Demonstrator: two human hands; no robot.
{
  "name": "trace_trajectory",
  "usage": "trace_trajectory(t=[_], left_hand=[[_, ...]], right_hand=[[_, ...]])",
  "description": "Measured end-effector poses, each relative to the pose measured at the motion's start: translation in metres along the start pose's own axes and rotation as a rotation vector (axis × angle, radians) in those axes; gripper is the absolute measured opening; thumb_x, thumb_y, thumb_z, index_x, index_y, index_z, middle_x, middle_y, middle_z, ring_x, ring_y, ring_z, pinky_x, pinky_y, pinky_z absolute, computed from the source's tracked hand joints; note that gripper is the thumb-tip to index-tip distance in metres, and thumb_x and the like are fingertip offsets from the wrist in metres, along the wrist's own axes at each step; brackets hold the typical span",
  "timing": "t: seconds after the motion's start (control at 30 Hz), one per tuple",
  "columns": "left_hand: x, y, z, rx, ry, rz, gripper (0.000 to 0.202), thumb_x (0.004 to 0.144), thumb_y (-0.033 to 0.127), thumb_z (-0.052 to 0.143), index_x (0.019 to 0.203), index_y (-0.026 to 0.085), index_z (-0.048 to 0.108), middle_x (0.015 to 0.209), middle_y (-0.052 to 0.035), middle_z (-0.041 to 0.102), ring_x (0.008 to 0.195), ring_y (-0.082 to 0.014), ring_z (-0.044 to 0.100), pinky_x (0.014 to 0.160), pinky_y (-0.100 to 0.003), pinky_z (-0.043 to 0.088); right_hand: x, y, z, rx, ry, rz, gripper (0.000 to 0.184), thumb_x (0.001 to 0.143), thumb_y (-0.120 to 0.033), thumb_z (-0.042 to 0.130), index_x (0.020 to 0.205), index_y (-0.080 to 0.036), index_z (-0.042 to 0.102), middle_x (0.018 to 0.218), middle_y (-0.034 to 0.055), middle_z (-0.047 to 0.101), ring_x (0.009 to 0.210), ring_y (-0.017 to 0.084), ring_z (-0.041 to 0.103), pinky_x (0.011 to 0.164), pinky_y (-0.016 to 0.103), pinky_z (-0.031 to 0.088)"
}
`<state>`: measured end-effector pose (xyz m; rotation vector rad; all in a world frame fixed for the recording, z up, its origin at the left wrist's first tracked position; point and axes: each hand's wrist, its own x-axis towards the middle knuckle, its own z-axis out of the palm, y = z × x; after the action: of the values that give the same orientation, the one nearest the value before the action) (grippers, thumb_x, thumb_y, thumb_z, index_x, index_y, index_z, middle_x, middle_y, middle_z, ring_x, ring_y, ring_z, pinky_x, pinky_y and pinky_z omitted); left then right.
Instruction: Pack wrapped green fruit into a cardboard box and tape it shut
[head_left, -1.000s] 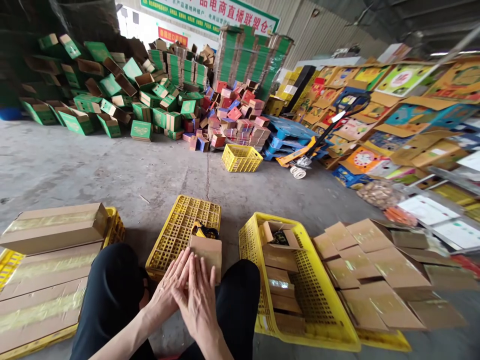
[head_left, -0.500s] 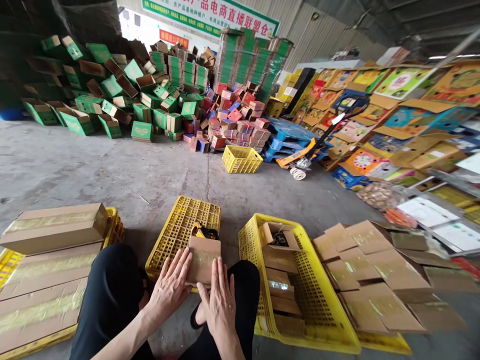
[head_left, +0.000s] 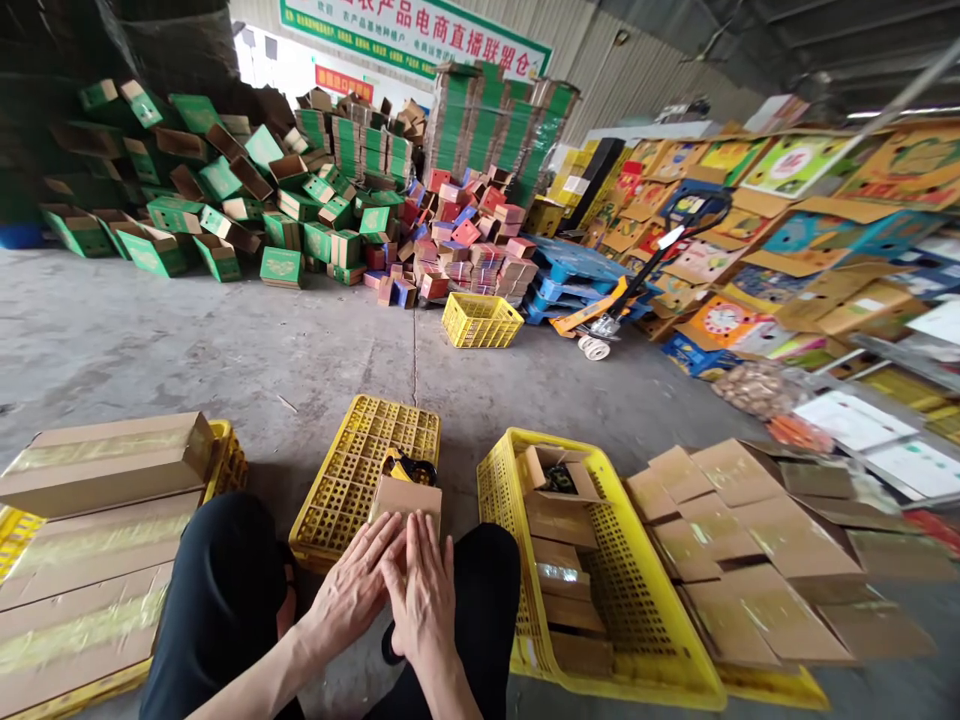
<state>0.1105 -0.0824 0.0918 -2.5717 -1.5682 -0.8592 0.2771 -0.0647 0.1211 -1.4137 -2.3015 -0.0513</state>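
Note:
A small cardboard box (head_left: pixel 409 496) sits on an upturned yellow crate (head_left: pixel 352 450) between my knees. My left hand (head_left: pixel 358 572) lies flat on the near part of the box top, fingers stretched out. Beside it, my right hand (head_left: pixel 421 580) also lies flat on the box, fingers straight, the two hands touching or overlapping near the thumbs. They cover much of the box's top. Just behind the box rests a yellow and black tape dispenser (head_left: pixel 407 466), partly hidden by it.
To the right stands a yellow crate (head_left: pixel 652 640) holding several small boxes, one open (head_left: pixel 559 475). Flattened cartons (head_left: pixel 750 560) lie farther right. Taped long boxes (head_left: pixel 82 540) are stacked at left. A pallet jack (head_left: pixel 600 320) and a yellow basket (head_left: pixel 481 322) stand ahead.
Both hands have come together, from the sides of the box onto its top near edge. The box stays in place on the crate.

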Motion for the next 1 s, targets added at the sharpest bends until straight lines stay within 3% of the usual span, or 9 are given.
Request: trace_trajectory(t=[0.2,0.43,0.53,0.63,0.73,0.87,1.0], left_hand=[[-0.015,-0.015,-0.014,0.040,-0.033,-0.006,0.073,0.104,0.021,0.050,0.172,0.023,0.025,0.172,-0.0094,0.042,0.157,-0.0281,0.043,0.126,-0.048,0.042],[-0.020,-0.011,-0.015,0.115,-0.022,-0.018,0.076,0.100,0.016,0.049,0.172,0.022,0.026,0.173,-0.0070,0.041,0.159,-0.0251,0.039,0.130,-0.047,0.033],[-0.018,-0.005,-0.018,0.132,-0.007,-0.053,0.081,0.096,0.012,0.051,0.172,0.021,0.025,0.174,-0.0088,0.038,0.160,-0.0262,0.037,0.130,-0.047,0.032],[-0.014,0.005,-0.017,0.135,0.012,-0.071,0.081,0.096,0.014,0.054,0.172,0.023,0.027,0.176,-0.0119,0.034,0.161,-0.0298,0.036,0.129,-0.051,0.033],[-0.011,0.013,-0.008,0.133,0.070,-0.052,0.074,0.101,0.021,0.053,0.171,0.028,0.030,0.173,-0.0116,0.040,0.159,-0.0321,0.038,0.130,-0.056,0.030],[-0.014,0.008,0.010,0.099,0.165,0.040,0.067,0.104,0.023,0.048,0.169,0.031,0.036,0.156,-0.0065,0.062,0.150,-0.0333,0.050,0.132,-0.058,0.026],[-0.021,-0.004,0.010,0.108,0.103,0.052,0.065,0.103,0.021,0.052,0.166,0.037,0.041,0.150,-0.0030,0.067,0.144,-0.0281,0.055,0.134,-0.055,0.022]], right_hand=[[0.003,0.012,0.000,-0.045,0.024,0.045,0.068,0.113,-0.056,0.036,0.172,-0.020,0.032,0.166,0.0141,0.049,0.150,0.034,0.052,0.120,0.055,0.045],[-0.003,0.012,0.008,-0.069,0.063,0.081,0.073,0.113,-0.056,0.034,0.173,-0.015,0.025,0.168,0.0179,0.045,0.152,0.035,0.050,0.119,0.053,0.047],[-0.001,0.008,0.013,-0.102,0.072,0.125,0.078,0.112,-0.059,0.033,0.173,-0.011,0.023,0.168,0.0219,0.043,0.152,0.038,0.050,0.118,0.057,0.047],[0.010,-0.001,0.010,-0.125,0.039,0.161,0.081,0.110,-0.065,0.036,0.171,-0.012,0.031,0.169,0.0232,0.040,0.156,0.044,0.042,0.119,0.066,0.042],[0.026,-0.015,0.000,-0.051,-0.046,0.098,0.070,0.110,-0.060,0.042,0.168,-0.020,0.039,0.171,0.0160,0.040,0.160,0.041,0.035,0.124,0.067,0.035],[0.046,-0.028,-0.012,0.124,-0.167,-0.097,0.054,0.111,-0.053,0.049,0.158,-0.028,0.057,0.166,0.0058,0.051,0.158,0.032,0.042,0.129,0.056,0.035],[0.050,-0.024,-0.013,0.155,-0.171,-0.139,0.050,0.113,-0.047,0.047,0.157,-0.028,0.057,0.162,0.0040,0.056,0.154,0.027,0.049,0.129,0.051,0.037]])
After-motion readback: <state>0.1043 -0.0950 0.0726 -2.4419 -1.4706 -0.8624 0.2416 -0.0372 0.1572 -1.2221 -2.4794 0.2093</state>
